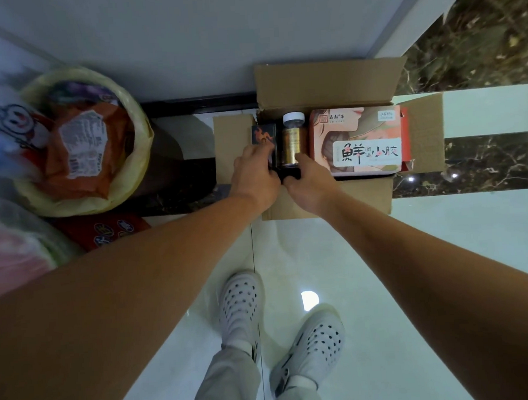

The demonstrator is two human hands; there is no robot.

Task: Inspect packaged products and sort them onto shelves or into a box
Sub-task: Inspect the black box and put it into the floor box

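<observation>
Currently both hands are low in the cardboard box (327, 80). The left hand (255, 172) and right hand (309, 185) each curl on 1 end of a small black package (290, 175), mostly hidden between them. Just beyond the left fingers is a dark box (264, 134) with an orange figure. At the right fingertips is a gold-label bottle (294, 137), and right of those is the pink carton (357, 140). Advice: lower the package flat into the near gap, keep knuckles off the bottle, and release only once seated.
</observation>
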